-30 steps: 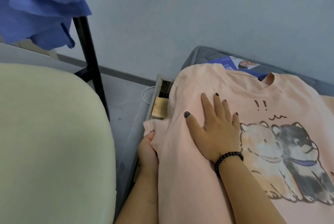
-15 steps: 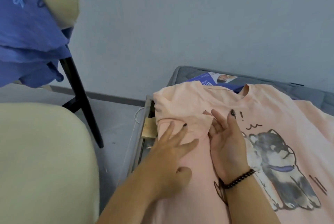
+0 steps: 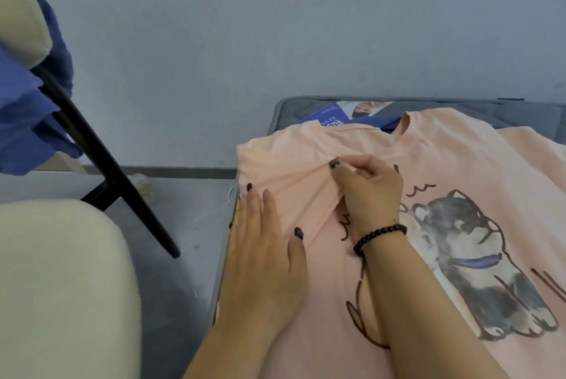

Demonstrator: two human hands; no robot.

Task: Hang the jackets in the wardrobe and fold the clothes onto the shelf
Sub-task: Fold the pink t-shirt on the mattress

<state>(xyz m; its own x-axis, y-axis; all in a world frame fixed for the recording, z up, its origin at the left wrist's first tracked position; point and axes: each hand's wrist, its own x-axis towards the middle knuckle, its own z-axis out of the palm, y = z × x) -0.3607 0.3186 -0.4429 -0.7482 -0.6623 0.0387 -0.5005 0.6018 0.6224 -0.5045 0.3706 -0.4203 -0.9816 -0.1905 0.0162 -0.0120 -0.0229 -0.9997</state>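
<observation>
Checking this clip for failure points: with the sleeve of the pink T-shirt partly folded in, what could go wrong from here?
1. The right hand pinches bunched cloth on the pink T-shirt; the sleeve fold could set crooked or creased.
2. The left hand presses flat at the shirt's left edge, beside the surface's rim; cloth may slip off that side.
3. A blue leaflet lies partly under the collar and might get dragged along.

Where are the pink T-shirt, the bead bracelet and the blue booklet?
pink T-shirt (image 3: 459, 164), head view, bare chest fabric.
bead bracelet (image 3: 379, 236), head view, beads on wrist.
blue booklet (image 3: 329, 116), head view, blue cover.
</observation>
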